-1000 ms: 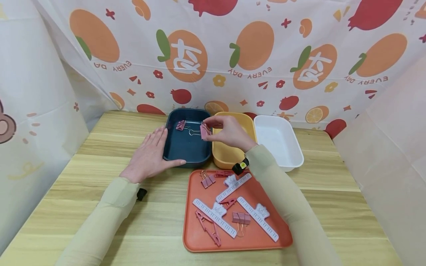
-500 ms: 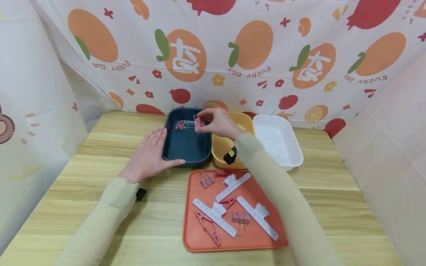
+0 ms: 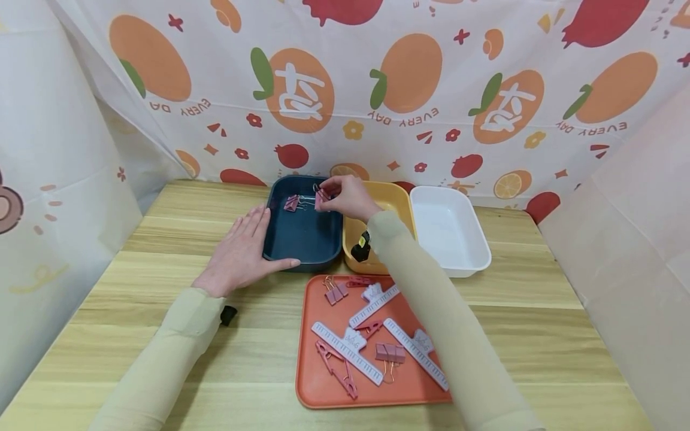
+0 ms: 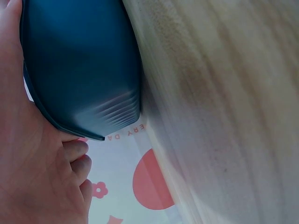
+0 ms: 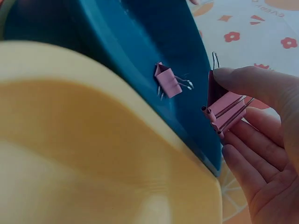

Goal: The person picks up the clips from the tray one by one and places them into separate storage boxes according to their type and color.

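A pink binder clip is pinched between thumb and fingers of my right hand, just inside the back right of the dark blue bin. In the right wrist view, the gripped binder clip has one wire handle raised. Another pink binder clip lies farther left in the bin; the right wrist view also has this loose binder clip. My left hand rests flat with straight fingers against the bin's left side, thumb along the front edge. In the left wrist view it touches the bin's wall.
A yellow bin and a white bin stand in a row to the right. In front, an orange tray carries pink binder clips, red clothespins and white ruler-shaped clips. A printed curtain hangs behind.
My right hand has moved slightly left and back with the binder clip, farther over the blue bin, and its forearm has swung left. The left hand has stayed in place.
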`<state>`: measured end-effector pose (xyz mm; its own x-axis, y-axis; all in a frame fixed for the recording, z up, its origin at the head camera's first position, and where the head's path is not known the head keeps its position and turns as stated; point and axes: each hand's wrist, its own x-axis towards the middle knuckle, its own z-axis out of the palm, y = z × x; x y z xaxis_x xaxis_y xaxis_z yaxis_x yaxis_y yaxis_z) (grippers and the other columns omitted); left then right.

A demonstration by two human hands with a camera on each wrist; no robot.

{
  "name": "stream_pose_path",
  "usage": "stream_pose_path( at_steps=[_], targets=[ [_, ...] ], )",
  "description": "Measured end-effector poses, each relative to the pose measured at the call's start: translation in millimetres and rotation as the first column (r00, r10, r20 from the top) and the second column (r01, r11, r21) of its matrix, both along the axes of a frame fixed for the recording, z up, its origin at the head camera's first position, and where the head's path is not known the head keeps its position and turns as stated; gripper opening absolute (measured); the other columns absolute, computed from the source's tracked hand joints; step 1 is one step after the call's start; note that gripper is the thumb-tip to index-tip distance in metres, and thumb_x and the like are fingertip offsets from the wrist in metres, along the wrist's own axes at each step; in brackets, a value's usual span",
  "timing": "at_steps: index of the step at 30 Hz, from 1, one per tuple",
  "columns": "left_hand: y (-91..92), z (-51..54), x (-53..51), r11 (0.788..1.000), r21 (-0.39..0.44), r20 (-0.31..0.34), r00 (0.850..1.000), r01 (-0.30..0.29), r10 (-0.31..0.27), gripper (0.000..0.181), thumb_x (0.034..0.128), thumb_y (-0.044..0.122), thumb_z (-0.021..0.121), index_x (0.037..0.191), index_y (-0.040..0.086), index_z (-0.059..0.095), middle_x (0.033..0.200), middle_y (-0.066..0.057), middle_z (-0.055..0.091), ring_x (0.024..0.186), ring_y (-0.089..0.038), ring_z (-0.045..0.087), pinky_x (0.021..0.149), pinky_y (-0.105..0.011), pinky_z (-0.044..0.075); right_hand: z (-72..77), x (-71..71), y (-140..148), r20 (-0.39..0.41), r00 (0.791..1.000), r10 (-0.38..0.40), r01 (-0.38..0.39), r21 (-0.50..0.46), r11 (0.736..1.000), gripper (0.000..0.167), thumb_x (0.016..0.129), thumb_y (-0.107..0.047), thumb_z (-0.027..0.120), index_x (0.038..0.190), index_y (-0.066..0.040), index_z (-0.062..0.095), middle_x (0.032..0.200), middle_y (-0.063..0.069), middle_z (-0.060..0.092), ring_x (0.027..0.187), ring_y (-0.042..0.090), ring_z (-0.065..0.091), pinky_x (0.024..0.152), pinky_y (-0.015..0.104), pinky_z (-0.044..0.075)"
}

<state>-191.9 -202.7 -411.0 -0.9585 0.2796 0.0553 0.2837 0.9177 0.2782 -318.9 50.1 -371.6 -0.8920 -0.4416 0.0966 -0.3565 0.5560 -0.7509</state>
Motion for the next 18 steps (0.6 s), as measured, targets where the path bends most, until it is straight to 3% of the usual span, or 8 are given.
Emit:
stream_pose_path(
  at_steps=[7,18],
  targets=[
    [-0.5,-1.3,-0.6,1.000,-0.007,-0.010,1.000,0.007,-0.007,0.132,0.0779,0.090,0.051,0.161,-0.003,0.008,0.166,-0.026,0.009,0.152,-0.043,0.009,0.122,-0.056,0.005,-2.6,2.5,-4.6,-0.016,0.999,-0.035,0.036,0.056,0.998,0.062,0.085,-0.020,0.086,0.140,-0.008,0.061,0.136,0.007,0.063,0.124,0.027,0.057,0.100,0.029,0.051],
    [-0.6,-0.9,-1.7,1.000,-0.009,-0.003,1.000,0.003,-0.003,0.132,0.0781,0.090,0.051,0.162,-0.001,0.005,0.167,-0.025,0.007,0.152,-0.043,0.007,0.122,-0.056,0.004,3.3,11.8,2.6,-0.042,0.999,-0.003,0.005,0.040,0.999,0.063,0.086,-0.021,0.085,0.143,-0.008,0.059,0.141,0.006,0.060,0.128,0.027,0.056,0.104,0.026,0.047]
  ],
)
